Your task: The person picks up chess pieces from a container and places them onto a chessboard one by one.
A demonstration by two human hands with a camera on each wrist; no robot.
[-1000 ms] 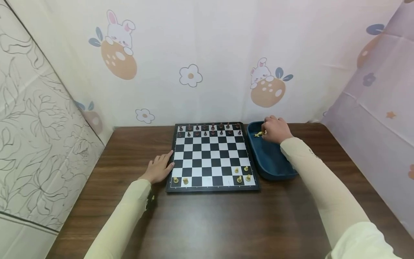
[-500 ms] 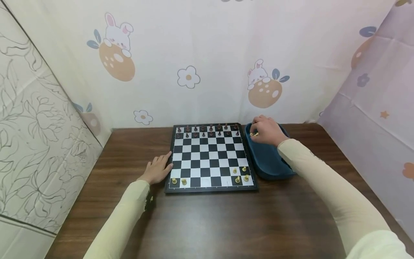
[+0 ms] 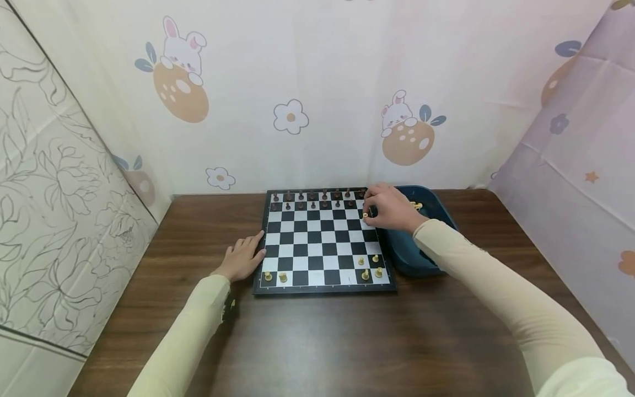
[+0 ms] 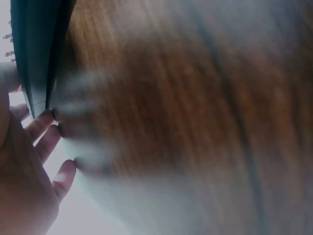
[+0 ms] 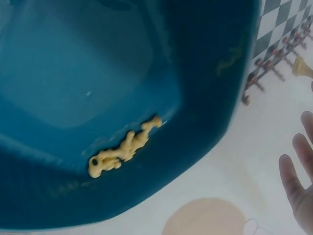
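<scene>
A black-and-white chessboard (image 3: 315,237) lies on the table. Between the fingertips of my right hand (image 3: 392,208) is a yellow chess piece (image 5: 302,67), pinched above the board's far right part; its kind is hard to tell. My left hand (image 3: 240,260) rests at the board's left edge with its fingers extended, fingertips at the frame. Several yellow pieces stand on the near rows, among them one (image 3: 268,276) at the left corner and a pawn (image 3: 361,261) at the right. Dark red pieces (image 3: 324,194) fill two far rows, partly hidden by my right hand.
A blue tray (image 3: 408,259) stands against the board's right side, under my right forearm. More yellow pieces (image 5: 124,149) lie heaped along one inner wall of it. Brown wooden table (image 3: 317,342) surrounds both, and a patterned cloth (image 3: 337,143) hangs behind.
From the tray, my right hand has moved left and over the board's edge, carrying a yellow chess piece. My left hand stays in place.
</scene>
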